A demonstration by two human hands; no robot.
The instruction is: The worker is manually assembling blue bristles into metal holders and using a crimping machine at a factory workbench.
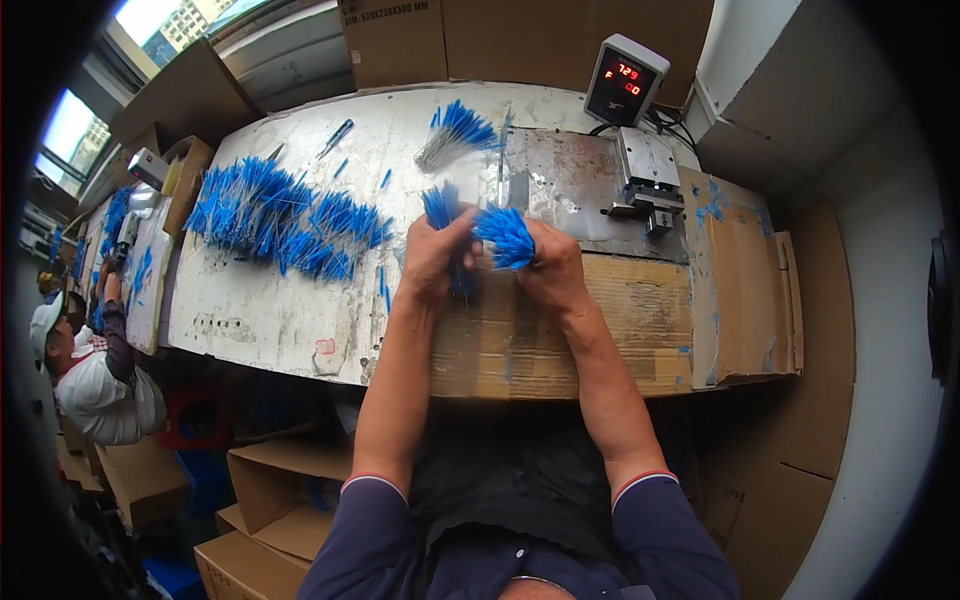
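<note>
My left hand [430,258] is closed around a bunch of thin blue strips [440,205], which stick out above and below the fingers and are slightly blurred. Close beside it, my right hand [552,265] grips another bunch of strips [505,238], its blue ends pointing left toward my left hand. Both hands are over the near middle of the worktable. A large heap of blue-and-whitish thin strips [250,205] lies to the left, with a smaller heap [335,232] against it. Beyond my hands rests a fanned bunch of strips [462,130].
Behind my right hand are a metal plate [565,165] and a metal fixture [650,165]. A box with a red digital display [627,80] stands at the back. Cardboard [560,325] covers the near right tabletop. A co-worker [105,395] sits at far left; open cartons [290,490] are below.
</note>
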